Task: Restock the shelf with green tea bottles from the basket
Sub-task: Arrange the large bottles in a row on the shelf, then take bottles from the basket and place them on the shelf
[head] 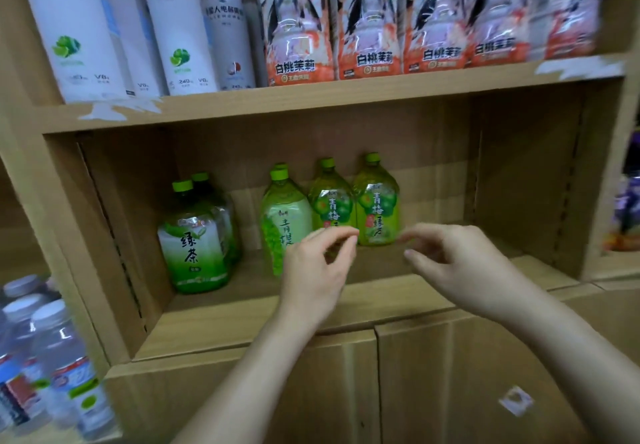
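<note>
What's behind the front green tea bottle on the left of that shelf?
A second green-capped bottle stands right behind the front green tea bottle; only its cap and right edge show. Most of its label is covered.

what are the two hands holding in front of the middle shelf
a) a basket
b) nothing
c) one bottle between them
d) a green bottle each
b: the left hand and right hand hover in front of the shelf with loosely curled fingers that grip nothing.
</note>
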A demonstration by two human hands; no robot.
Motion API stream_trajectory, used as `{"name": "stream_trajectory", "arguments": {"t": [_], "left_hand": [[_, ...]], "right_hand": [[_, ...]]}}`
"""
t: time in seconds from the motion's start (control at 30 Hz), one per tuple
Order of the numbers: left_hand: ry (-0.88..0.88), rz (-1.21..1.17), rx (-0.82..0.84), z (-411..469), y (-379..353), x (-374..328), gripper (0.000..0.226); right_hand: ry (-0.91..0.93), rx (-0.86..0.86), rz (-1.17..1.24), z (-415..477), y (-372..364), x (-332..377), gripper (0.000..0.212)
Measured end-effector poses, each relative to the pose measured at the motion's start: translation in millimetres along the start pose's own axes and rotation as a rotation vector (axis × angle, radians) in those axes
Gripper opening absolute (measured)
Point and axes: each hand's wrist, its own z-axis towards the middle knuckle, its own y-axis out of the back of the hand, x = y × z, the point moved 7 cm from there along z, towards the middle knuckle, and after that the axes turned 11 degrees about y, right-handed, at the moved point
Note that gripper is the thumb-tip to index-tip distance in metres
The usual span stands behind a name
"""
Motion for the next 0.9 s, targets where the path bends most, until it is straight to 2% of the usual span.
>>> {"name": "stream_trajectory", "arguments": {"t": [0.13, 0.23, 0.37, 0.43, 0.53, 0.7, 0.9], "left_hand": [[-0.080, -0.026, 0.149, -27, -48, -30, 0.014], [-0.102, -0.114, 0.250, -44, -97, -53, 0.015], [-0.114, -0.299, 0.472, -76, -186, -102, 0.018], [-0.126, -0.415, 0.558, -98, -225, -130, 0.019], [-0.103, -0.501, 0.701, -136, -276, -158, 0.020], [-0.067, -0.521, 0.930, -204, -324, -186, 0.019], [-0.036, -0.460, 1.096, -265, -369, -196, 0.023]], "right_hand": [[-0.066, 0.045, -0.073, -52, 47, -9, 0.016], [-0.166, 0.010, -0.101, -92, 89, -17, 0.008], [-0.366, -0.156, -0.163, -155, 154, -34, 0.009], [-0.504, -0.204, -0.198, -196, 183, -38, 0.003], [-0.704, -0.271, -0.316, -259, 218, -38, 0.004], [-0.931, -0.369, -0.433, -359, 235, -46, 0.006], [-1.036, -0.433, -0.380, -452, 220, -89, 0.004]]}}
